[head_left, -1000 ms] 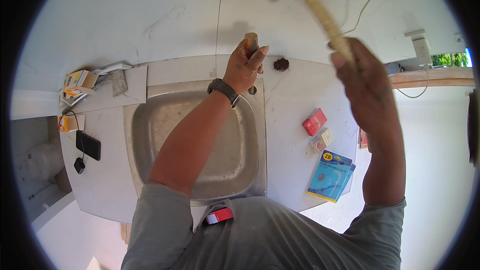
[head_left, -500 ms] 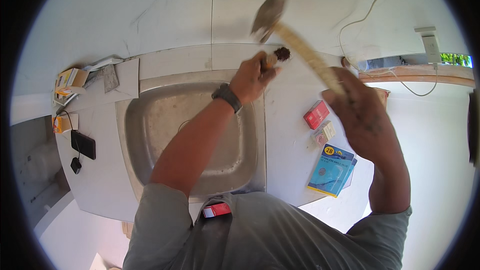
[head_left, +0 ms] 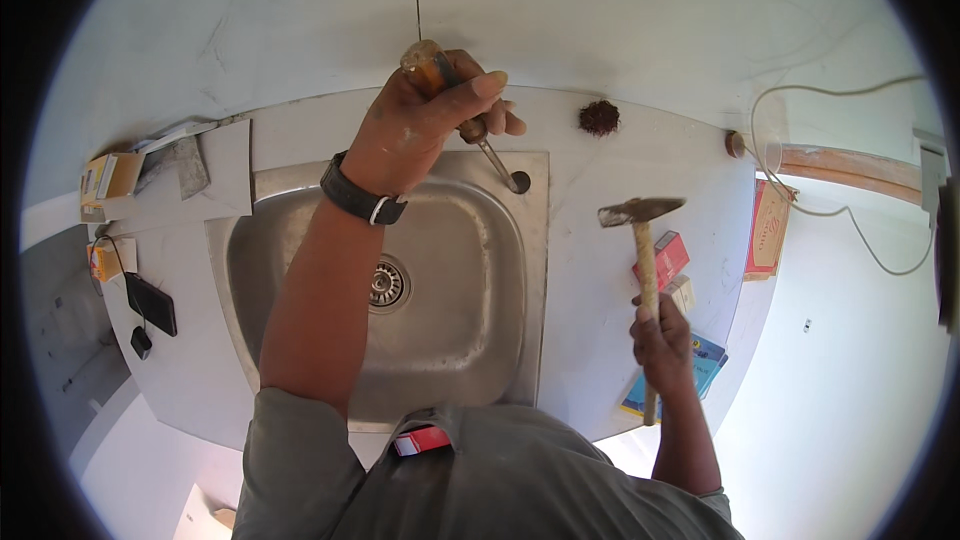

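Note:
My left hand [head_left: 425, 125] is closed around a screwdriver [head_left: 426, 66] with a worn, amber-coloured handle. Its metal shaft slants down to the right, with the tip at the round dark hole [head_left: 520, 182] in the back right corner of the steel sink [head_left: 545, 270]. From this view I cannot tell whether the tip touches the hole's edge. Right of the sink, my right hand [head_left: 662, 345] grips the pale wooden handle of a hammer [head_left: 645, 212], head up above the counter. A dark reddish, bristly clump [head_left: 599, 118] lies behind and right of the hole.
Beside the hammer lie a red box [head_left: 662, 256], a small pale box [head_left: 680, 292] and a blue package [head_left: 708, 365]. A white cable [head_left: 850, 208] hangs at the right. On the left are a black phone-like device [head_left: 152, 305], open cartons [head_left: 112, 180] and a flat panel [head_left: 222, 172].
The raised hammer has come down and toward me, to the right of the sink. My left hand has shifted left with the screwdriver, whose tip now meets the sink's corner hole in view.

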A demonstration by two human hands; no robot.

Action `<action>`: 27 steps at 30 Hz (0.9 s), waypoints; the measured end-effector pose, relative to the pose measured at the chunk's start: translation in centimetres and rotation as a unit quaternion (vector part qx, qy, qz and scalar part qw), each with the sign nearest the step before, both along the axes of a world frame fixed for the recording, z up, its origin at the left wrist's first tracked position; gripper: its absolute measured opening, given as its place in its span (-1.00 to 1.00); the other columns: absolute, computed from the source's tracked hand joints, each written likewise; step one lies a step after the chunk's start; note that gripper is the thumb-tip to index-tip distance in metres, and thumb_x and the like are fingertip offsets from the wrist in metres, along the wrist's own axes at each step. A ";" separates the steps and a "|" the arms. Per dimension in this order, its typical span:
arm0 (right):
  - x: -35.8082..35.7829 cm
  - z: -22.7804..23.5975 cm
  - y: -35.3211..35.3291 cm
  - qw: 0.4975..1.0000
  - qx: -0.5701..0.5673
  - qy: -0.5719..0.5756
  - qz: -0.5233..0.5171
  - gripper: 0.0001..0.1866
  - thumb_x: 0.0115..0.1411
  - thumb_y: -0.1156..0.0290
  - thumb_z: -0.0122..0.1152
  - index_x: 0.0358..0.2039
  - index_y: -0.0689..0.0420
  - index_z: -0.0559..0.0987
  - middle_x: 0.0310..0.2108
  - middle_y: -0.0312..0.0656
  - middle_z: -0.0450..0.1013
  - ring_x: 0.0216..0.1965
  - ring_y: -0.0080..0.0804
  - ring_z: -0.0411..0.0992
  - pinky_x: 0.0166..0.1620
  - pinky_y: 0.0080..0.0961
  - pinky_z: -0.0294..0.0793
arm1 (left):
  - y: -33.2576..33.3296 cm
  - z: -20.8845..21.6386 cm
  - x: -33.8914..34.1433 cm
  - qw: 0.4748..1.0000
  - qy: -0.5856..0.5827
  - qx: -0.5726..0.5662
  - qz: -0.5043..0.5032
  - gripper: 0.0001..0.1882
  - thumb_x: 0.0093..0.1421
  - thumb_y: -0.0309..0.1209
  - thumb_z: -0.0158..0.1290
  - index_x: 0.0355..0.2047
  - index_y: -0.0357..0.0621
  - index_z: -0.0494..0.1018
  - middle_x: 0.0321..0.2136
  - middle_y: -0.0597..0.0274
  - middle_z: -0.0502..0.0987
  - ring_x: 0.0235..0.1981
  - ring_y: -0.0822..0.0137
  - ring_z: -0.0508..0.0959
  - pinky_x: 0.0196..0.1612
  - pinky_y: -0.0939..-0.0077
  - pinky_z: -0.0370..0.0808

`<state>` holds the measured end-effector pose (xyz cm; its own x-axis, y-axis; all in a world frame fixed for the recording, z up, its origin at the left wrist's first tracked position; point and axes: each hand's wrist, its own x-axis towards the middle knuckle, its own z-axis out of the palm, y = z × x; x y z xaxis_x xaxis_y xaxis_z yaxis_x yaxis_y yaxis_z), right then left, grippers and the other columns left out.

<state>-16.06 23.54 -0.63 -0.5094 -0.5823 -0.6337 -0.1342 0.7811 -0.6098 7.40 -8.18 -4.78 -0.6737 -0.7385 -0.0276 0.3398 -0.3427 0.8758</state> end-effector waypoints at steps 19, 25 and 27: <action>2.3 -5.4 -0.3 0.998 -0.034 0.029 0.033 -0.71 0.44 0.23 0.01 -0.23 0.23 0.46 -0.59 -0.27 0.41 -0.68 -0.56 0.37 -0.56 -0.57 0.34 | 1.3 -2.8 -1.6 0.981 0.121 0.057 0.139 -0.72 0.40 -0.24 0.09 -0.45 0.00 0.35 -0.64 0.40 0.34 -0.61 0.44 0.39 -0.45 0.41 0.36; 1.9 -5.6 -0.2 0.999 -0.028 0.021 0.030 -0.67 0.46 0.19 -0.04 -0.22 0.24 0.47 -0.62 -0.25 0.41 -0.69 -0.55 0.37 -0.57 -0.57 0.34 | 2.3 -2.3 -1.7 0.983 0.132 0.026 0.124 -0.70 0.31 -0.26 0.23 -0.47 -0.05 0.38 -0.65 0.41 0.38 -0.62 0.52 0.39 -0.51 0.52 0.36; 1.4 -5.6 -0.3 0.999 -0.030 -0.019 0.009 -0.65 0.48 0.17 -0.07 -0.20 0.24 0.47 -0.63 -0.25 0.40 -0.69 -0.54 0.37 -0.58 -0.57 0.34 | 3.0 -1.8 -2.1 0.981 0.150 0.011 0.122 -0.71 0.25 -0.28 0.32 -0.47 -0.08 0.45 -0.67 0.46 0.42 -0.63 0.64 0.39 -0.58 0.64 0.31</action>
<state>-14.62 23.28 -6.28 -0.4753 -0.6284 -0.6158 -0.1244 0.7409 -0.6600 5.33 -5.21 -6.63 -0.4578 -0.8798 0.1278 0.6551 -0.2367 0.7175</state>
